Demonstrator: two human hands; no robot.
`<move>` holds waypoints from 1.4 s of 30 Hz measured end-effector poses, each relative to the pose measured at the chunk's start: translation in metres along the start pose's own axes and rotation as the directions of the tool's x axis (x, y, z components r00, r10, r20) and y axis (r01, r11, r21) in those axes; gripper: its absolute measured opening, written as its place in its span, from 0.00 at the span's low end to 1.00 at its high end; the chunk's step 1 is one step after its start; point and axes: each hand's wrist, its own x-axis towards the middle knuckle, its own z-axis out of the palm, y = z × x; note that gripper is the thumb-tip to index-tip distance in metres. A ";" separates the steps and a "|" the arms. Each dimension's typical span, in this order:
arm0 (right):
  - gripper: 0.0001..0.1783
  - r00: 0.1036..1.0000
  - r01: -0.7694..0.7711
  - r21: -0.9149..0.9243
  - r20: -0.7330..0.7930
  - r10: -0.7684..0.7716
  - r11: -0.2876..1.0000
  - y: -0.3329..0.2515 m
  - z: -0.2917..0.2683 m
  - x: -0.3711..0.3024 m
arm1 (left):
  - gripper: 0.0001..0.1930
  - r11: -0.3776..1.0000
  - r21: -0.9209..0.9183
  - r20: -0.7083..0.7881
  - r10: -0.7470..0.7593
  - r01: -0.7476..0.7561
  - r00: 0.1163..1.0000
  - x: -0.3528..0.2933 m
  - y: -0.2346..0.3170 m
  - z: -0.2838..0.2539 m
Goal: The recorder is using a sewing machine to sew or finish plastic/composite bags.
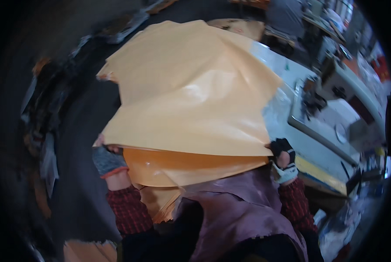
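Nearest: purple cloth (234,214) lay draped across the person's lap, creased. Tan scrap (90,252) sat at lower left, tan stack (161,203) just beyond the cloth's left side, ragged on its near edge.

Next out: left hand (110,159), grey glove with an orange cuff, fingers closed on the near left corner of the big tan sheet (178,105). Right hand (284,158), black and white glove, fingers gripping the near right corner. Near edge pulled about straight between the two. Orange-tan sheet (160,168) showed below that edge, partly covered.

Big sheet spread away from the hands, its right side overlapping the left end of the table (311,150). Couldn't tell how much of it the table carried. Yellow strip (324,175) ran along the table's near edge; sewing machine (359,98) stood toward its right.

Far: person in grey (285,17), beyond the table's far edge.
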 end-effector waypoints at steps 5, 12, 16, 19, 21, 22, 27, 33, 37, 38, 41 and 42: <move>0.12 0.986 -0.160 0.206 0.083 0.146 0.965 -0.016 -0.027 -0.015 | 0.12 0.972 0.153 -0.300 0.219 -0.180 0.929 0.094 -0.058 0.209; 0.21 0.674 -0.727 0.667 0.648 0.355 0.163 0.015 0.018 -0.158 | 0.36 0.199 0.711 0.681 0.046 -0.674 0.731 0.114 -0.326 0.384; 0.23 0.656 -0.698 0.716 0.637 0.404 0.005 0.031 -0.037 -0.142 | 0.34 0.215 0.796 0.600 -0.154 -0.566 0.785 0.069 -0.377 0.423; 0.20 0.647 -0.665 0.719 0.418 0.637 0.203 0.028 -0.042 -0.113 | 0.32 0.293 0.802 0.595 -0.320 -0.520 0.737 0.043 -0.371 0.451; 0.17 0.718 -0.565 0.696 0.150 0.680 0.443 0.030 -0.015 -0.103 | 0.27 0.296 0.766 0.639 -0.264 -0.570 0.722 0.055 -0.378 0.452; 0.14 0.805 -0.419 0.567 -0.129 0.579 0.709 0.022 -0.001 -0.118 | 0.25 -0.060 0.498 0.774 -0.419 -0.865 0.475 0.073 -0.395 0.450; 0.21 0.618 -0.769 0.409 0.281 0.734 0.491 0.013 -0.010 -0.182 | 0.20 -0.325 0.004 0.768 -0.605 -0.946 0.211 0.054 -0.456 0.395; 0.26 0.612 -0.786 0.345 0.310 0.728 0.514 0.019 -0.042 -0.184 | 0.24 0.384 0.899 0.401 -0.528 -0.211 0.748 -0.053 -0.439 0.395; 0.30 0.669 -0.743 0.246 0.314 0.674 0.623 0.030 -0.040 -0.147 | 0.19 0.127 0.709 0.622 -0.577 -0.694 0.530 0.001 -0.494 0.389; 0.31 0.664 -0.743 0.190 0.327 0.672 0.641 0.031 -0.041 -0.140 | 0.19 0.009 0.586 0.603 -0.673 -0.810 0.429 0.007 -0.490 0.399; 0.33 0.655 -0.727 0.046 0.345 0.672 0.685 0.042 -0.043 -0.109 | 0.18 -0.172 0.156 0.413 -0.883 -0.973 0.222 0.036 -0.491 0.418; 0.34 0.648 -0.733 0.035 0.342 0.681 0.680 0.050 -0.042 -0.089 | 0.18 -0.198 0.058 0.325 -0.923 -0.978 0.206 0.049 -0.489 0.419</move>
